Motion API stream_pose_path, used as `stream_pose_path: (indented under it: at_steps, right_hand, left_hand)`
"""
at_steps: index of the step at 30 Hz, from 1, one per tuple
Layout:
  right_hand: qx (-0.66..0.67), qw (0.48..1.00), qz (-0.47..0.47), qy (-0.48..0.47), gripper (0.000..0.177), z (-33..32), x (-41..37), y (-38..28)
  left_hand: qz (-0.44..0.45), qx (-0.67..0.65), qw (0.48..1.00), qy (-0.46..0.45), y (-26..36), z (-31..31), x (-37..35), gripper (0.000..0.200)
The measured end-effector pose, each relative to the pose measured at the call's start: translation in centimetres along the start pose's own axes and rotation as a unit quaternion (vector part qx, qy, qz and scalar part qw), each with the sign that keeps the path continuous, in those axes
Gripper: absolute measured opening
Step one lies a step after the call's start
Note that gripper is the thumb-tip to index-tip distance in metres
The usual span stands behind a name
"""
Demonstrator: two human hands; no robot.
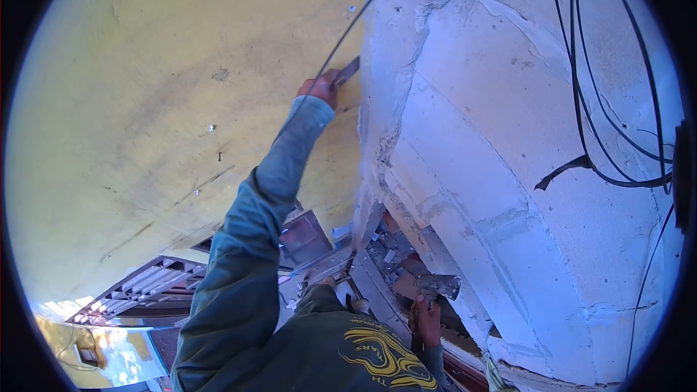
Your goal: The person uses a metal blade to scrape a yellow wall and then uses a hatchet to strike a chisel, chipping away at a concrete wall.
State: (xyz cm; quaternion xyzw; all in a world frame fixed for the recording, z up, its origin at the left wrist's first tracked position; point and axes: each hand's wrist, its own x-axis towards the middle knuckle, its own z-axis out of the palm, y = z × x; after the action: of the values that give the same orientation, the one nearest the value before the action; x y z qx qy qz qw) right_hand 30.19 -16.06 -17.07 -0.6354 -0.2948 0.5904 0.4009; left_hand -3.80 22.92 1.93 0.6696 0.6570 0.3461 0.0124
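Note:
My left hand [319,87] reaches up the yellow wall [189,43], fingers wrapped around a putty knife. The flat grey blade of this putty knife [348,71] points up and right, at the corner where the yellow wall meets the rough white block wall [479,123]. Low on the right, near my body, my right hand [427,321] is closed on a broad scraper [440,285], its wide blade smeared with grey material. The handle is mostly hidden in my fingers.
Black cables [581,94] hang across the white wall; another cable [363,11] runs diagonally past my left hand. Rubble [392,250] lies down in the corner. Metal slats [145,287] stick out at lower left. Small screws [212,128] protrude from the yellow wall.

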Motion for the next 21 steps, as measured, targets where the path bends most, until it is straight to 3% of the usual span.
stream_pose_path:
  at_steps: [2, 4, 6, 8, 11, 14, 16, 18, 21]
  right_hand:
    - [0.034, 0.999, 0.004, 0.005, 0.039, -0.1, -0.1, 0.2]
    - [0.035, 0.999, 0.013, 0.004, 0.039, -0.3, 0.5, 1.0]
    - [0.03, 0.999, 0.015, 0.001, 0.038, -0.4, 0.7, 0.7]
    - [0.032, 0.999, -0.002, -0.001, 0.037, 0.3, 0.4, 0.1]
    - [0.016, 1.0, 0.003, -0.008, 0.035, 0.6, 0.2, -0.8]
    - [0.052, 0.998, -0.006, -0.029, 0.033, 0.4, 0.3, -0.2]
    - [0.043, 0.999, 0.005, -0.027, 0.034, 0.7, 0.1, -0.1]
    - [0.038, 0.999, 0.004, -0.024, 0.034, 1.2, 0.4, -0.7]
    - [0.031, 0.999, 0.0, -0.025, 0.034, 1.3, 0.3, -1.3]
  left_hand:
    - [0.112, -0.044, 0.991, 0.052, -1.4, -2.1, -0.1, 0.03]
    - [0.102, -0.024, 0.994, 0.009, 0.9, -3.2, 1.5, 0.032]
    - [0.025, 0.035, 0.999, -0.01, 5.0, -2.5, 2.6, 0.034]
    - [-0.002, 0.029, 1.0, 0.002, 4.4, -2.4, 1.5, 0.034]
    - [0.066, 0.045, 0.996, 0.029, 1.6, -3.2, 1.9, 0.033]
    - [0.047, 0.001, 0.998, -0.029, 2.4, -6.5, 2.8, 0.032]
    - [0.066, 0.027, 0.997, 0.0, 4.5, -4.9, 3.2, 0.032]
    - [0.024, 0.067, 0.997, 0.025, 6.9, -4.5, 3.8, 0.031]
    - [0.053, 0.04, 0.997, 0.045, 4.4, -4.8, 3.3, 0.031]
